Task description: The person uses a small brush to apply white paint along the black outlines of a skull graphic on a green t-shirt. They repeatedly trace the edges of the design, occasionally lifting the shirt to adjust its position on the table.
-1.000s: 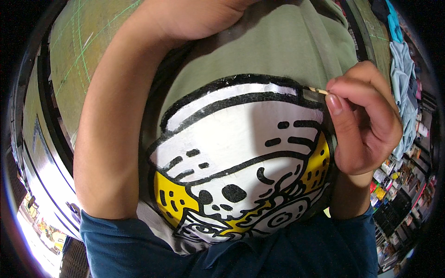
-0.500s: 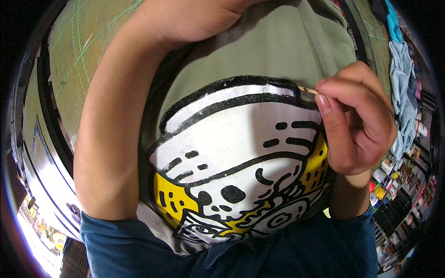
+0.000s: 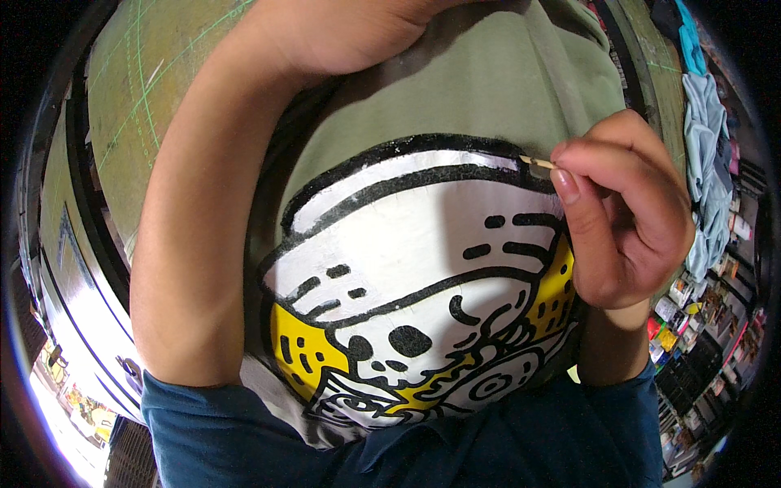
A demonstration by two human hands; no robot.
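An olive-green fabric [image 3: 447, 73] carries a cartoon skull print [image 3: 407, 244] in white, black and yellow. My left hand [image 3: 362, 28] rests over the fabric's upper part, its fingers cut off by the frame's top edge, with the forearm running down beside the print. In my right hand [image 3: 610, 195], thumb and index finger pinch a thin pale wooden stick [image 3: 538, 163], its dark tip at the right end of the print's top band, which has black outlines around white. Whether the tip touches the cloth is hard to tell.
Green-gridded boards [image 3: 138, 81] lie at the upper left, above a metal edge [image 3: 77, 309]. Light blue and cyan cloths [image 3: 704, 163] hang or lie along the right side. Below them are many small bottles and jars [image 3: 667, 309] and a black crate [image 3: 687, 378], blurred toward the rim.
Since a second ago my right hand has shifted a little to the left, bringing the stick's tip further along the band. My left arm looks unmoved.
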